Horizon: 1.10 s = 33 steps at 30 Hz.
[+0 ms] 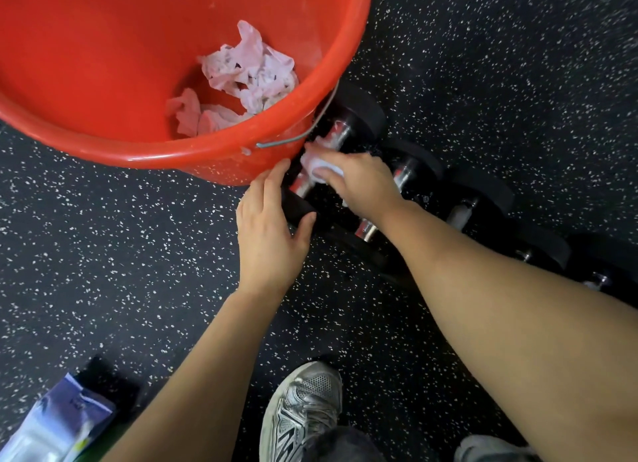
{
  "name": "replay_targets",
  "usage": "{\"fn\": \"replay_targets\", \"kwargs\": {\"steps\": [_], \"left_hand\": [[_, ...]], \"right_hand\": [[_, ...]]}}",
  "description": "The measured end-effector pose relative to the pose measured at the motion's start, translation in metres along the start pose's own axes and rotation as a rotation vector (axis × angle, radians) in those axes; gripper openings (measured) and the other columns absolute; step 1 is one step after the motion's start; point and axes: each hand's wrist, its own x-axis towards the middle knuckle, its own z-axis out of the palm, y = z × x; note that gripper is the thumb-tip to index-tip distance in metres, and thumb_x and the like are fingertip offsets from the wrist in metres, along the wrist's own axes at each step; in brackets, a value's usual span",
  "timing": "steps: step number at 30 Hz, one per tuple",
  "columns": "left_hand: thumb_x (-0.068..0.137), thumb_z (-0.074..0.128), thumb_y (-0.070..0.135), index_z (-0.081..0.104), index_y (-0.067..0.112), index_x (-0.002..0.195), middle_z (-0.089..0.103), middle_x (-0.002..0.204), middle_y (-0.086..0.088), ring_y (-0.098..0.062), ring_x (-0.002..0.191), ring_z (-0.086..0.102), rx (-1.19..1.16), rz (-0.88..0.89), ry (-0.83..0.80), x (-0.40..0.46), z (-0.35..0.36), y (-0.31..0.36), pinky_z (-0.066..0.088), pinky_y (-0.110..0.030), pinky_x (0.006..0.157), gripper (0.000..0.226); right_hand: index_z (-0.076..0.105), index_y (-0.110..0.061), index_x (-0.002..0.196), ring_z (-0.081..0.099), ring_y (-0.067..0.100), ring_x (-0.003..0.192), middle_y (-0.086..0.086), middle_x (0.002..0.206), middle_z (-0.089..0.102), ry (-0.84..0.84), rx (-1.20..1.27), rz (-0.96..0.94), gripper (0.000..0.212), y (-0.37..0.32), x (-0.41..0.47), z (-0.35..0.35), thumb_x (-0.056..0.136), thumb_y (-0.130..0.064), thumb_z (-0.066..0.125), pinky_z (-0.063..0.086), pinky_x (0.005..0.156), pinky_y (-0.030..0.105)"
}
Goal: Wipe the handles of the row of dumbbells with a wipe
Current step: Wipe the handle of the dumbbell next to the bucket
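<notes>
Dumbbells [407, 199]: ranged in a row on the floor beside a red bucket [138, 81]. Wipe [319, 163] is pressed onto one handle by the closed right hand [359, 182]; its end is steadied by the half-open left hand [272, 226].

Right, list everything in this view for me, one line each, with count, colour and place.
Bucket: one, red, upper left on the floor, against the row of dumbbells.
Crumpled wipes: several, pale pink-white, inside the bucket.
Dumbbells: at least five visible, black heads with shiny metal handles, in a row running from the bucket to the right edge.
Wipe: one, white, pressed on a dumbbell handle under the right hand.
Wipe packet: one, blue-white, bottom left corner.
Floor: black with white specks.
Shoes: two, grey-silver, bottom centre and bottom right.
Left hand: steadying a dumbbell head beside the bucket.
Right hand: holding the wipe.
</notes>
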Motion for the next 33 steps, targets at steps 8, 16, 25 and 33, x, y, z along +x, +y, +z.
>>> {"fn": "replay_targets", "kwargs": {"steps": [8, 16, 25, 33], "left_hand": [[0.085, 0.08, 0.019, 0.04, 0.016, 0.155, 0.049, 0.151, -0.009, -0.03, 0.142, 0.044, -0.001, -0.003, -0.008, 0.001, 0.002, -0.003, 0.034, -0.051, 0.121, 0.081], [0.082, 0.08, 0.023, 0.042, 0.015, 0.154, 0.05, 0.148, -0.009, -0.03, 0.141, 0.046, -0.029, -0.004, -0.003, 0.003, 0.0, -0.006, 0.036, -0.052, 0.119, 0.082], [0.082, 0.083, 0.02, 0.043, 0.015, 0.153, 0.051, 0.148, -0.007, -0.027, 0.141, 0.046, -0.033, -0.009, 0.0, 0.003, 0.0, -0.005, 0.034, -0.049, 0.121, 0.081], [0.081, 0.081, 0.024, 0.043, 0.015, 0.153, 0.051, 0.147, -0.006, -0.026, 0.14, 0.046, -0.041, -0.006, -0.003, 0.004, -0.001, -0.008, 0.035, -0.046, 0.12, 0.082]], "right_hand": [[0.042, -0.052, 0.147, 0.065, 0.043, 0.112, 0.015, 0.12, 0.073, 0.021, 0.145, 0.087, 0.047, 0.002, 0.002, 0.009, 0.1, -0.059, 0.043, 0.053, 0.095, 0.049], [0.041, -0.056, 0.146, 0.065, 0.034, 0.12, -0.009, 0.148, 0.058, -0.14, 0.044, -0.064, 0.048, -0.004, 0.001, 0.002, 0.099, -0.064, 0.043, 0.051, 0.1, 0.043], [0.035, -0.056, 0.15, 0.063, 0.043, 0.116, 0.015, 0.126, 0.07, -0.009, 0.076, 0.112, 0.05, 0.003, 0.005, -0.002, 0.101, -0.056, 0.048, 0.052, 0.098, 0.046], [0.042, -0.05, 0.149, 0.068, 0.03, 0.109, 0.001, 0.127, 0.072, -0.065, -0.02, -0.081, 0.048, -0.012, -0.014, 0.003, 0.102, -0.044, 0.048, 0.053, 0.092, 0.041]]}}
